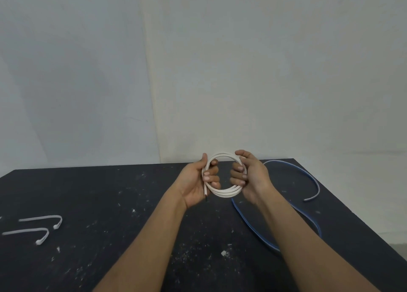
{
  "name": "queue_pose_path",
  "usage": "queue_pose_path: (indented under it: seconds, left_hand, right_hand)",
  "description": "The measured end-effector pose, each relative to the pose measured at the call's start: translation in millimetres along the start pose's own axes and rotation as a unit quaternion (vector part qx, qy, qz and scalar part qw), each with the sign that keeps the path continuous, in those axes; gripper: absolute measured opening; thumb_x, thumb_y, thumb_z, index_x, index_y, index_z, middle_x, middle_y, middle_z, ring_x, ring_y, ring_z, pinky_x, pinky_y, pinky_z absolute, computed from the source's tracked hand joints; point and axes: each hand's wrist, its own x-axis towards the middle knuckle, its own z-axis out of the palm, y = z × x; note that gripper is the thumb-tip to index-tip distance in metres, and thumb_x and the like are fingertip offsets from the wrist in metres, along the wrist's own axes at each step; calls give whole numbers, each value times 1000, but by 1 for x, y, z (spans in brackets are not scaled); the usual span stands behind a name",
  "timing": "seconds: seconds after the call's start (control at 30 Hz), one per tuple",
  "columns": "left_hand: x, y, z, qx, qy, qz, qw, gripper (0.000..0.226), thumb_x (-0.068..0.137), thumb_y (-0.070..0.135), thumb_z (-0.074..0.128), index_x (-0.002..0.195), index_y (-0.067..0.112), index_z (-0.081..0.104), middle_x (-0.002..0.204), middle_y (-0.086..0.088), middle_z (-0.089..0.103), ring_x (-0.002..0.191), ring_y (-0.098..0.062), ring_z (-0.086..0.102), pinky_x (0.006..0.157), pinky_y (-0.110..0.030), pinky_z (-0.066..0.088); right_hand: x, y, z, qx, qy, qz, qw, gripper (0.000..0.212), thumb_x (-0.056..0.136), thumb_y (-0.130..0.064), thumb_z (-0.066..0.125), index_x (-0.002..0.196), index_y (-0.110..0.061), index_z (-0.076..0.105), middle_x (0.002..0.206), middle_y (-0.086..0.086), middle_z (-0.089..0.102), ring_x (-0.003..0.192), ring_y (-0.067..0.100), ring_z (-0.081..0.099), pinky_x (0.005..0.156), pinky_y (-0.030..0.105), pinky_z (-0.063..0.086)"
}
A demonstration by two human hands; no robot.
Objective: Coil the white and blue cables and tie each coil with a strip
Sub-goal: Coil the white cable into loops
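white coil (223, 192) in both hands, blue cable (253, 225) beside

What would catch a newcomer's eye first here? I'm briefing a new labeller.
The white cable, wound into a coil, is held up mid-frame between the left hand and right hand. The blue cable lies loose at right on the black table; two white strips lie far left.

Left hand (199, 181) and right hand (251, 177) raised, fingers curled closed.

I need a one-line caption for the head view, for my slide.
Both hands hold the coiled white cable; blue cable and two strips lie on the table.
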Motion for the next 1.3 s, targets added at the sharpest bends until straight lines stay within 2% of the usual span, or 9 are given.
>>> queue_pose_path:
  seconds: [0.23, 0.43, 0.53, 0.67, 0.77, 0.87, 1.0, 1.1, 1.3]
  left_hand:
    - [-1, 6, 2, 99, 29, 9, 995, 48, 99, 50, 41, 75, 11, 54, 52, 3, 28, 41, -9, 29, 46, -25, 38]
    - [9, 0, 3, 9, 97, 78, 992, 46, 101, 47, 39, 71, 12, 44, 46, 6, 23, 34, -5, 20, 35, -18, 18]
    - [8, -1, 2, -34, 66, 47, 996, 54, 99, 54, 37, 68, 11, 47, 45, 6, 23, 32, -5, 21, 34, -18, 21]
    - [8, -2, -1, -27, 54, 22, 998, 57, 101, 51, 28, 66, 11, 46, 42, 5, 24, 30, -7, 21, 35, -20, 20]
    - [7, -2, -1, -15, 51, 28, 998, 42, 102, 33, 29, 71, 11, 45, 42, 5, 25, 31, -6, 22, 37, -21, 20]
    - [7, -3, -1, -16, 62, 41, 997, 42, 104, 33, 32, 73, 9, 48, 43, 5, 25, 31, -5, 22, 36, -19, 21]
    - [10, -3, 2, -6, 95, 61, 994, 40, 104, 34, 37, 76, 9, 50, 44, 6, 26, 31, -5, 22, 34, -18, 21]
    - [12, -2, 4, -11, 114, 69, 991, 39, 103, 33, 38, 77, 7, 51, 44, 5, 27, 31, -5, 24, 34, -18, 23]
    - [11, 2, 4, -8, 124, 65, 990, 39, 103, 33, 39, 78, 6, 52, 44, 5, 28, 32, -5, 25, 33, -17, 25]
  right_hand:
    - [-1, 0, -3, -83, -17, -12, 996, 33, 94, 6, 26, 99, -14, 52, 57, 3, 36, 41, 10, 22, 41, 18, 18]
    - [-5, 13, 0, 12, -30, 40, 999, 21, 103, -15, 34, 98, -11, 54, 49, 0, 34, 40, 14, 35, 48, 28, 42]
    - [-3, 17, -2, 143, -14, 72, 987, 23, 100, -9, 33, 88, -12, 53, 46, -3, 26, 33, 10, 23, 36, 21, 27]
    - [2, 17, -4, 161, 28, 53, 985, 22, 96, -3, 32, 87, -13, 50, 44, -2, 27, 31, 9, 20, 34, 18, 17]
    - [3, 19, -2, 124, 35, 48, 990, 24, 95, -2, 29, 83, -11, 48, 48, -1, 31, 33, 9, 22, 33, 16, 18]
    - [4, 19, 1, 69, 47, 44, 996, 26, 98, -7, 32, 77, -9, 48, 53, 1, 36, 36, 9, 26, 31, 19, 22]
    - [3, 21, 5, -86, 110, -66, 988, 24, 103, -24, 47, 84, -9, 48, 58, 7, 48, 41, 15, 41, 37, 23, 37]
    - [0, 22, 7, -160, 125, -122, 972, 21, 101, -14, 49, 81, -12, 42, 63, 10, 53, 46, 17, 47, 39, 24, 42]
    - [2, 21, 3, -232, 113, -101, 961, 12, 103, -9, 42, 94, -11, 49, 66, 8, 63, 46, 13, 56, 44, 25, 50]
